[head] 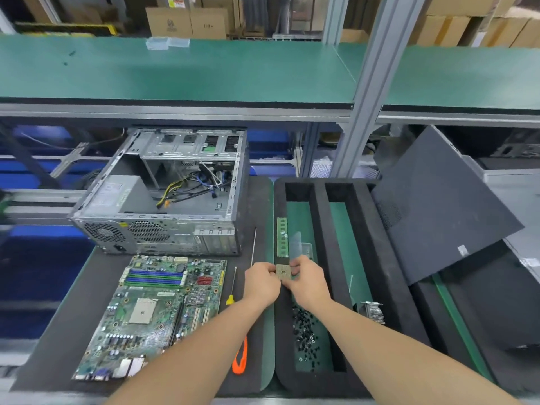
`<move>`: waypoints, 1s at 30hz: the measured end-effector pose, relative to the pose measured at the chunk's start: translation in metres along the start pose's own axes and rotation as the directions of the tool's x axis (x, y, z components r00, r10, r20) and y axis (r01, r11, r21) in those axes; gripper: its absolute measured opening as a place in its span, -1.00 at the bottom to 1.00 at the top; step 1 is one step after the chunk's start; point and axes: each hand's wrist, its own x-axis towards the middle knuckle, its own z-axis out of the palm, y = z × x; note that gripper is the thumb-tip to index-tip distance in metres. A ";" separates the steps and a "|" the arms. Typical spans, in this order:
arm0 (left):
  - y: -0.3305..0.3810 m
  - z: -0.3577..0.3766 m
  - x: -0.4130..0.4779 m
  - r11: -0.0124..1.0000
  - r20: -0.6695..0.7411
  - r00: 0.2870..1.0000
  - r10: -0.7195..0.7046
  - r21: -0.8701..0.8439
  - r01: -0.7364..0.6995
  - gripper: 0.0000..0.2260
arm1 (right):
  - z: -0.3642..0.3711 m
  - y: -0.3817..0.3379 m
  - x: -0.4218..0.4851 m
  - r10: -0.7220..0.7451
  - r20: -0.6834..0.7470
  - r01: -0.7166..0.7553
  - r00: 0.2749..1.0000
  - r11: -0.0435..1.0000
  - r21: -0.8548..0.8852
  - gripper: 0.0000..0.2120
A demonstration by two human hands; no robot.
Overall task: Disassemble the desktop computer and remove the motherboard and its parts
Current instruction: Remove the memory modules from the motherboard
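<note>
The green motherboard (159,314) lies flat on the dark mat at the front left, its CPU socket bare. Behind it stands the open metal computer case (163,191) with loose cables inside. Both hands meet over the left edge of the black foam tray (362,238). My left hand (261,283) and my right hand (306,280) together pinch a small square CPU chip (284,271), pin side up. A green memory stick (282,237) lies in the tray's left slot just beyond the chip, beside a clear plastic holder (301,247).
A yellow-handled screwdriver (232,287) and an orange tool (241,361) lie between motherboard and tray. Several black screws (305,331) are heaped in the tray slot. A finned heatsink (372,311) sits at right. The dark case side panel (438,206) leans at far right. A green shelf spans overhead.
</note>
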 end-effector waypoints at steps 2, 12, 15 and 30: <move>-0.001 0.000 -0.002 1.000 -0.004 1.000 0.009 0.011 -0.009 -0.66 | 0.001 0.001 0.000 -0.008 -0.007 0.008 1.000 1.000 0.001 -0.59; -0.007 -0.040 -0.011 0.980 -0.094 0.976 0.199 0.017 -0.198 -0.71 | 0.003 -0.034 -0.021 -0.213 -0.093 0.207 0.973 0.976 -0.064 -0.76; -0.015 -0.075 -0.009 0.977 -0.144 0.966 0.213 0.002 -0.215 -0.74 | 0.015 -0.064 -0.028 -0.285 -0.084 0.281 0.955 0.958 -0.059 -0.85; -0.169 -0.243 -0.002 0.955 -0.188 0.959 0.210 0.250 -0.161 -0.73 | 0.144 -0.185 -0.068 0.000 0.156 -0.004 0.988 1.000 0.029 -0.73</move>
